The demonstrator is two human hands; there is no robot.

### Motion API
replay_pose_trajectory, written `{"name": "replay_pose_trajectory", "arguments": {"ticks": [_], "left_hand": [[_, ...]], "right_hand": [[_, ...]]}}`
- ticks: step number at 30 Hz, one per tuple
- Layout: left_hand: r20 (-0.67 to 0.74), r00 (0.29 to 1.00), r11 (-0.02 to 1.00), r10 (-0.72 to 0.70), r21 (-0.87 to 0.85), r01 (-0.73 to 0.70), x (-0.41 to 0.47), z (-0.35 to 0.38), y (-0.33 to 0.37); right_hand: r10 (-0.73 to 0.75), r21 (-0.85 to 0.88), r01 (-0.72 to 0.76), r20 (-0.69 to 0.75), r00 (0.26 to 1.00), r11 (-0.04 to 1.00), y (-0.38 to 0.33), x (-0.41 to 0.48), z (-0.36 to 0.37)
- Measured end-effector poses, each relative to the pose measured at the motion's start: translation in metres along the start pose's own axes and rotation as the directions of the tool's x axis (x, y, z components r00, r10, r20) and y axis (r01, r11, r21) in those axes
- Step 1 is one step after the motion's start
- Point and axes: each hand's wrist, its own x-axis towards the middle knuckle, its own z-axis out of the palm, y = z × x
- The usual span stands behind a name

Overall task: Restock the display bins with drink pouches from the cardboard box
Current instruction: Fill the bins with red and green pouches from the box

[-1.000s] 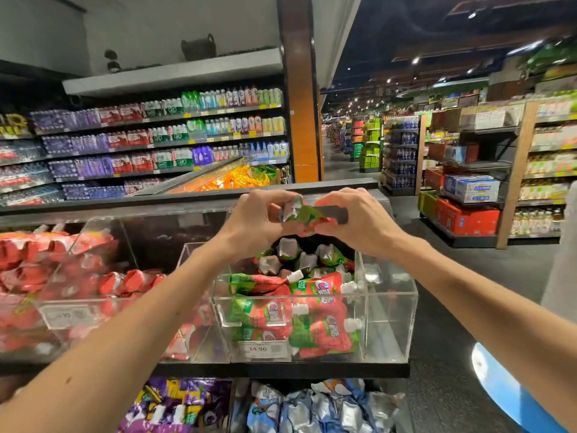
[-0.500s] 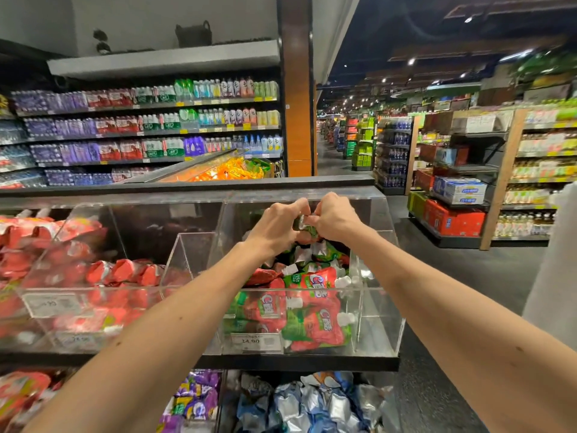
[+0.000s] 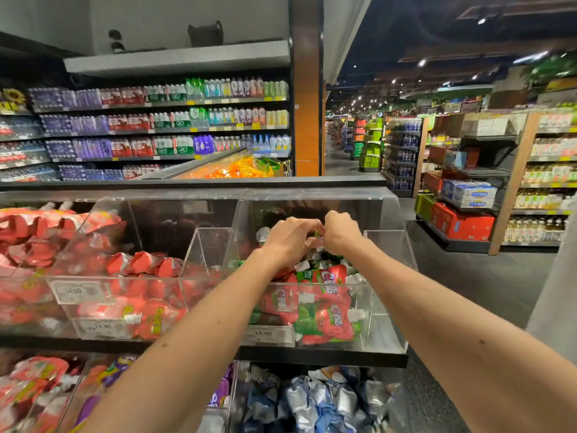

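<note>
Both my hands reach into the rightmost clear acrylic bin (image 3: 390, 310) on the upper shelf. My left hand (image 3: 288, 239) and my right hand (image 3: 340, 234) meet over the pile, fingers curled round a green and red drink pouch (image 3: 317, 235), of which only a sliver shows between them. Below the hands lie several red and green pouches (image 3: 331, 320) with white caps, stacked up to the bin's front wall. The cardboard box is out of sight.
Left of it, clear bins (image 3: 125, 295) hold red pouches. The lower shelf holds bins of blue-silver pouches (image 3: 315, 401) and purple pouches (image 3: 221, 389). Bottled-drink shelves (image 3: 162, 126) stand behind; an aisle (image 3: 452, 276) with stocked racks (image 3: 468, 198) runs to the right.
Both hands, holding the pouch between them, have gone down and forward from above the bin into its open top, close to the pile.
</note>
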Motion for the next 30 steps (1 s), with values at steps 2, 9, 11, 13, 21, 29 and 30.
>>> {"name": "replay_pose_trajectory", "arguments": {"ticks": [2, 9, 11, 13, 21, 29, 30], "left_hand": [[-0.027, 0.998, 0.996, -0.061, 0.056, 0.063, 0.004, 0.001, 0.001], [0.053, 0.981, 0.977, -0.188, 0.115, 0.181, -0.002, 0.000, 0.011], [0.072, 0.977, 0.978, -0.201, 0.065, 0.196, -0.010, -0.007, 0.015], [0.031, 0.972, 0.971, -0.234, -0.035, 0.235, -0.024, -0.017, 0.020], [-0.303, 0.934, 0.882, -0.188, -0.470, 0.025, -0.122, -0.068, 0.097], [-0.078, 0.903, 0.694, 0.422, -0.613, -0.377, -0.205, 0.074, 0.285], [-0.028, 0.863, 0.673, 0.505, -0.614, -0.413, -0.213, 0.100, 0.315]], "right_hand": [[0.000, 0.008, 0.001, -0.024, 1.000, 1.000, 0.000, -0.002, 0.005], [0.000, 0.108, -0.005, 0.038, 0.999, 0.994, 0.007, -0.010, 0.005], [-0.029, 0.156, 0.022, 0.040, 0.999, 0.987, 0.008, -0.014, 0.000], [-0.080, 0.193, 0.075, 0.016, 0.997, 0.978, 0.007, -0.027, -0.008], [-0.238, 0.416, 0.356, -0.309, 0.921, 0.836, 0.073, -0.184, -0.044], [0.433, 0.444, -0.259, -0.350, 0.831, 0.858, 0.264, -0.446, 0.018], [0.520, 0.422, -0.369, -0.333, 0.787, 0.828, 0.286, -0.479, 0.024]]}}
